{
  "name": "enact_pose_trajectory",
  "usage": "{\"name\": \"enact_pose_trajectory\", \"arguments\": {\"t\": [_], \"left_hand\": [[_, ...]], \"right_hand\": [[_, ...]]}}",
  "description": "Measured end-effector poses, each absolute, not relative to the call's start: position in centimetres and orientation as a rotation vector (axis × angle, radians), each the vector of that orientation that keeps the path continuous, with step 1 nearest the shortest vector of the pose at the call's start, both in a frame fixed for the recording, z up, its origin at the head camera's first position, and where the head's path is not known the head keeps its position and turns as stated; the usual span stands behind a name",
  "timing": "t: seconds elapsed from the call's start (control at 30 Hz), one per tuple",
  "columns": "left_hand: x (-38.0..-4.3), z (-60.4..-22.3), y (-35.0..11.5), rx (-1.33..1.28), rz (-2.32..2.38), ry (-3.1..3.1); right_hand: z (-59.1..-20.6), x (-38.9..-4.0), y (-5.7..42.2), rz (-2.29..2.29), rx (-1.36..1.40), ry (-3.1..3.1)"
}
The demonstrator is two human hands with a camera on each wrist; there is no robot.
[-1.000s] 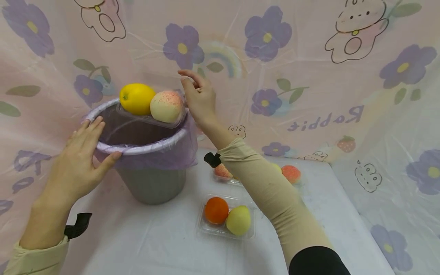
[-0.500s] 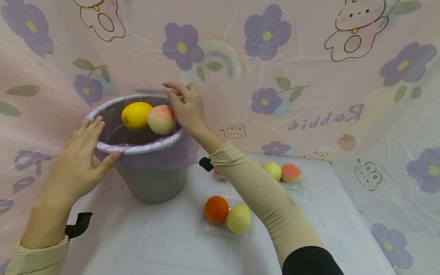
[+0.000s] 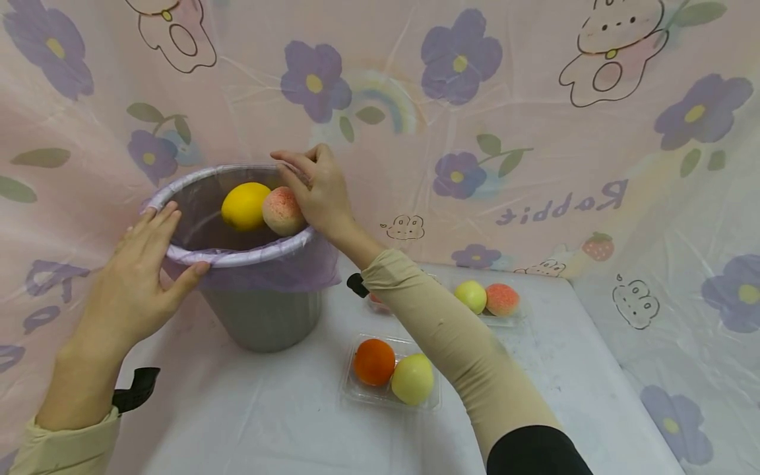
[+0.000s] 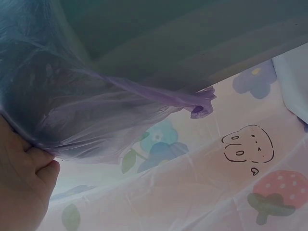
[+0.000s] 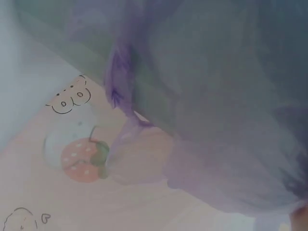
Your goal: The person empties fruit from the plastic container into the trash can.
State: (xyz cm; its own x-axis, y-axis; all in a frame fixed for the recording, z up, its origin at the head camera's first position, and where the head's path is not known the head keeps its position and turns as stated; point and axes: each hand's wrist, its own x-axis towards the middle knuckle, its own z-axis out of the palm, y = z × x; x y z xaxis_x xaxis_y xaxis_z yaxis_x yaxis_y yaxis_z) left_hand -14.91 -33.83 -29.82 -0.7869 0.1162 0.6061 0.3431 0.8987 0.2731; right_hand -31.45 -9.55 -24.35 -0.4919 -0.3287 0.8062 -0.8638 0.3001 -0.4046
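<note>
A grey bin (image 3: 261,323) wears a purple plastic liner (image 3: 279,270) folded over its rim. My left hand (image 3: 127,284) rests on the left side of this rim, fingers fairly straight and thumb spread along the front. At the back right of the opening, my right hand (image 3: 320,191) reaches in and pinches the edge of a clear plastic box, mostly hidden by hand and bin. In that box sit a yellow lemon (image 3: 246,206) and a pink-and-cream peach (image 3: 284,211), just below rim height. The left wrist view shows my fingers against the liner (image 4: 96,125).
On the white table (image 3: 237,422), a clear box (image 3: 350,389) holds an orange (image 3: 375,361) and a yellow-green pear (image 3: 412,379). Behind my right forearm, another box holds yellow-green fruit (image 3: 471,297) and a peach (image 3: 503,300). A patterned sheet (image 3: 380,86) hangs behind.
My right hand has lowered the box of lemon and peach from above the rim into the bin's opening and shifted slightly left. The left hand has stayed in place.
</note>
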Motion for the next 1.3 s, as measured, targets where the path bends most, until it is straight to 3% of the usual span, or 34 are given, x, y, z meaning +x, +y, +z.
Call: {"name": "enact_pose_trajectory", "arguments": {"t": [0.7,1.3], "left_hand": [[-14.9,-29.7,-33.8,-0.327,-0.476,-2.444],[-14.8,-29.7,-33.7,-0.325,-0.481,-2.457]], "right_hand": [[-23.0,-31.3,-9.2,1.130,1.140,-1.757],[-20.4,-29.5,-7.7,1.657,1.015,-1.550]]}}
